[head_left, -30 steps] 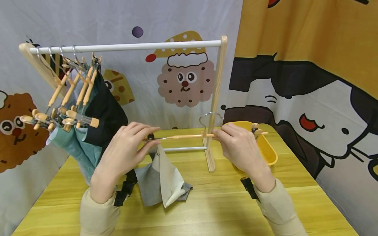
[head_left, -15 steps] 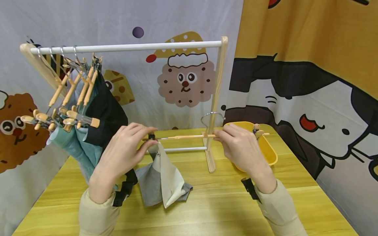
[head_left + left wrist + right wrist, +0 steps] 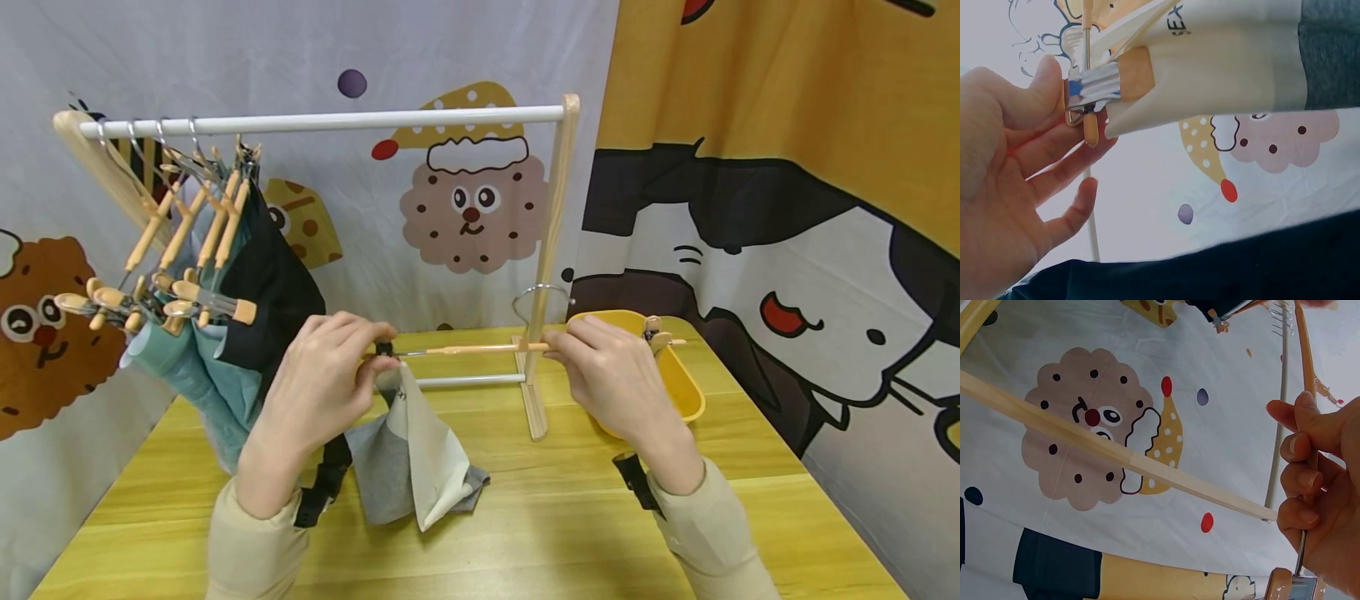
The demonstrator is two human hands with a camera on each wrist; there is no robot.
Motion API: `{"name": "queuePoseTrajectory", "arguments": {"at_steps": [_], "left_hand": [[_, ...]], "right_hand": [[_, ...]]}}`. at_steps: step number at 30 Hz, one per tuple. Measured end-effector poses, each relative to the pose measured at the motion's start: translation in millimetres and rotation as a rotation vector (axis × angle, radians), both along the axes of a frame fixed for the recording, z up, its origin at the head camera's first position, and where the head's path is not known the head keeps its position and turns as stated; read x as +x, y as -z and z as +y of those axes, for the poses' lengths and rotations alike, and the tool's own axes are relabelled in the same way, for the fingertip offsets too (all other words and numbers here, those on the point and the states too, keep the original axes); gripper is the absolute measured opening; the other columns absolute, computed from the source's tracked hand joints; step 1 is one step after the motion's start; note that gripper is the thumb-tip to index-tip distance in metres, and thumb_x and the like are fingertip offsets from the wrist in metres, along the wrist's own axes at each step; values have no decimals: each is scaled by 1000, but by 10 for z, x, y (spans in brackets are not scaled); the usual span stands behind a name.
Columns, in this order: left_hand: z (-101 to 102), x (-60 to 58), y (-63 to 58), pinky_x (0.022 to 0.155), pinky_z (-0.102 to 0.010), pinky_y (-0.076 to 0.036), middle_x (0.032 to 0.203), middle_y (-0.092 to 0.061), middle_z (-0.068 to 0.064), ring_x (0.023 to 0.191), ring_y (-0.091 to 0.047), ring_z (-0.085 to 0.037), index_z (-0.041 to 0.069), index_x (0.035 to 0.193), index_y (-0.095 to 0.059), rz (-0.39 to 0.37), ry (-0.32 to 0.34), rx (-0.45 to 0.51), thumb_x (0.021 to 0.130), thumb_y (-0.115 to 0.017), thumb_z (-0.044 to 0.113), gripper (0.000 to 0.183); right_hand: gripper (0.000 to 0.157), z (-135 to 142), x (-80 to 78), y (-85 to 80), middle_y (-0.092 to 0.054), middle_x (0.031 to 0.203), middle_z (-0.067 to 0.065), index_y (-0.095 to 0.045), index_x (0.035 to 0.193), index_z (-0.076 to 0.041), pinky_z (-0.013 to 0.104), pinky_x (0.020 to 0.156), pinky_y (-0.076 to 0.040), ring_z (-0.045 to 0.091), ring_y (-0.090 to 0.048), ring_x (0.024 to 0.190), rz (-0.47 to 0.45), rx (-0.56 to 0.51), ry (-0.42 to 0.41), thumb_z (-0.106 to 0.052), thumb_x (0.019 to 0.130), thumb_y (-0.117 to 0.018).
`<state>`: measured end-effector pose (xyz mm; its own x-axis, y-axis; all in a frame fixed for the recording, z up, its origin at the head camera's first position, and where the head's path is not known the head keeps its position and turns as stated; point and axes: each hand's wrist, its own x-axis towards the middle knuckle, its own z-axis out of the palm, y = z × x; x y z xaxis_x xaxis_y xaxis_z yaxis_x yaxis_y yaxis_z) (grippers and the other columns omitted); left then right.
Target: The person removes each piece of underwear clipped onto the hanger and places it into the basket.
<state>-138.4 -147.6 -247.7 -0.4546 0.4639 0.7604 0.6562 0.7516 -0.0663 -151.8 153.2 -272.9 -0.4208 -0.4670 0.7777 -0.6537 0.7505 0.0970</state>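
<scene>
A clip hanger with a pale wooden bar (image 3: 480, 347) is held level between both hands, its metal hook (image 3: 542, 287) pointing up. My left hand (image 3: 322, 375) pinches the clip (image 3: 1099, 82) at the bar's left end between thumb and fingers. Cream-and-grey cloth (image 3: 435, 467) hangs from that clip; in the left wrist view, the wooden clip pad (image 3: 1137, 74) lies on its cream edge, and dark lettering shows. My right hand (image 3: 615, 367) curls round the bar right of the hook. Beyond it sticks out the other clip (image 3: 1297, 589), with no cloth on it.
A rack with a white rail (image 3: 330, 122) stands behind the hands. Several hangers (image 3: 191, 221) with teal and black garments (image 3: 273, 283) crowd its left end. Behind the right hand sits a yellow bin (image 3: 678, 383) on the wooden table (image 3: 562, 533).
My left fingertips have shifted slightly left on the clip, and the cloth's top corner shows a little more. The right hand and hanger have barely moved.
</scene>
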Motion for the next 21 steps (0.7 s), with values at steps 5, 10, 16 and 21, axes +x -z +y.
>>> {"name": "queuePoseTrajectory", "arguments": {"at_steps": [5, 10, 16, 21], "left_hand": [[18, -11, 17, 78, -41, -45, 81, -72, -10, 80, -64, -25, 1, 89, -68, 14, -25, -3, 79, -73, 8, 14], [33, -14, 25, 80, -42, -44, 78, -72, -10, 78, -64, -25, 0, 88, -68, 21, -42, -2, 79, -73, 8, 13], [44, -27, 40, 82, -44, -44, 72, -71, -9, 74, -62, -26, 0, 86, -69, 53, -43, 19, 78, -73, 6, 10], [57, -28, 48, 83, -44, -44, 69, -71, -9, 73, -61, -26, 0, 83, -69, 60, -53, 29, 77, -74, 4, 9]], "right_hand": [[13, -1, 0, 0, -60, 74, 4, -72, 91, -5, 24, 52, -42, 14, -47, 62, 6, 1, -1, -9, 79, -74], [12, 2, 0, -2, -58, 73, 4, -72, 91, -5, 23, 51, -40, 14, -46, 62, 8, 2, 1, -8, 79, -74], [13, 0, -1, -1, -59, 73, 4, -72, 91, -5, 24, 52, -41, 14, -47, 62, 5, 3, 2, -8, 79, -74], [13, -2, 0, 1, -61, 74, 4, -72, 92, -5, 23, 51, -42, 14, -47, 62, -1, 3, -1, -9, 79, -74]]}}
